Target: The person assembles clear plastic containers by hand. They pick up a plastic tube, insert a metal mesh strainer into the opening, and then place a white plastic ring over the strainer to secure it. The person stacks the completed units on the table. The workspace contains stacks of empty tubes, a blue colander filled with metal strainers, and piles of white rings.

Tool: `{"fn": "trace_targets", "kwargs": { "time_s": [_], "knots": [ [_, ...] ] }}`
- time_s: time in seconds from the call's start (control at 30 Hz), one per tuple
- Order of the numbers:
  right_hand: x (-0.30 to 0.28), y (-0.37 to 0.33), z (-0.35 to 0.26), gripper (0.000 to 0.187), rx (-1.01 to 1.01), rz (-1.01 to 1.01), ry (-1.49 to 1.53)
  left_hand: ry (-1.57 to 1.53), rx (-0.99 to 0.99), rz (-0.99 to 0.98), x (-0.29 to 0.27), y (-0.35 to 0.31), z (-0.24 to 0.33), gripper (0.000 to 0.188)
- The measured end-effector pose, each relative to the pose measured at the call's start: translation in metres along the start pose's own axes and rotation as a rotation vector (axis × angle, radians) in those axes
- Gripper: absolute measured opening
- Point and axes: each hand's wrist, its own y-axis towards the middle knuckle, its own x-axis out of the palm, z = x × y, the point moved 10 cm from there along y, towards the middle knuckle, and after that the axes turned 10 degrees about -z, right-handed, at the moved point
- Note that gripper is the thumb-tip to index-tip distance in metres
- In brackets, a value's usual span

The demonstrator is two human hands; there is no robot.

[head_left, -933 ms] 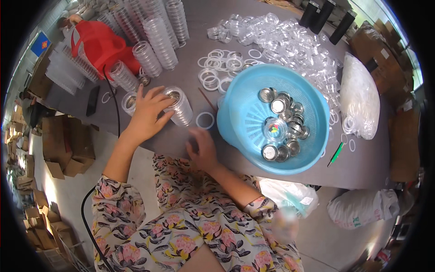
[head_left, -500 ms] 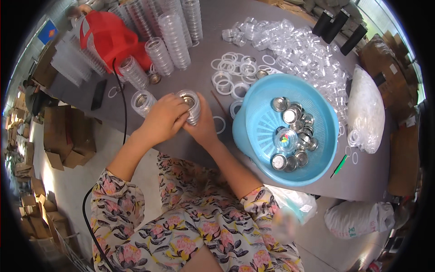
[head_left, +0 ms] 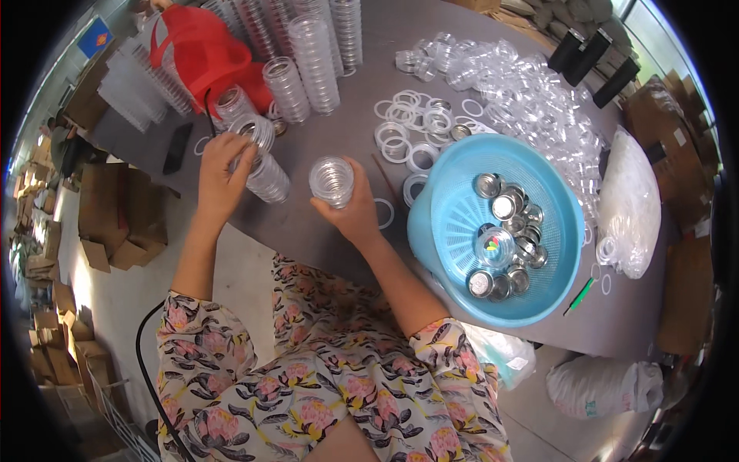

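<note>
Head view — both hands (head_left: 356, 214) hold clear cups (head_left: 331, 179) (the right's look stacked).

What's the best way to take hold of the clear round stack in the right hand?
Probably around the sides of the clear round stack, coming from the right as the right hand does: its curved outside suits wrapped fingers, and its ringed top faces up, left uncovered.

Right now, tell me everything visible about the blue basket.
The blue basket is round, deep and plastic-looking, with perforated walls and a smooth rim. It rests on the grey table, right of the right hand, its mouth open toward the camera. Silver metal-looking caps and a clear round piece with a coloured mark lie inside. No hand touches it.
</note>
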Motion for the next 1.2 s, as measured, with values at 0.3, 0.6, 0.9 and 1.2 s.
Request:
{"fn": "trace_targets", "kwargs": {
  "time_s": [0.3,0.6,0.9,1.2],
  "knots": [
    [-0.013,-0.028,-0.007,0.087,-0.042,0.111,-0.088,0.313,0.029,-0.047,0.009,-0.013,0.004,0.015],
    [-0.001,-0.107,-0.017,0.054,-0.150,-0.120,-0.292,-0.353,0.604,-0.526,0.111,0.021,0.229,0.016],
    [0.013,-0.119,0.013,0.045,-0.118,-0.021,-0.266,0.302,1.236,-0.950,0.294,-0.050,0.339,0.009],
    [0.000,-0.106,0.010,0.036,0.134,-0.171,-0.173,-0.658,0.693,-0.819,0.206,0.029,0.289,0.010]
  ]
}}
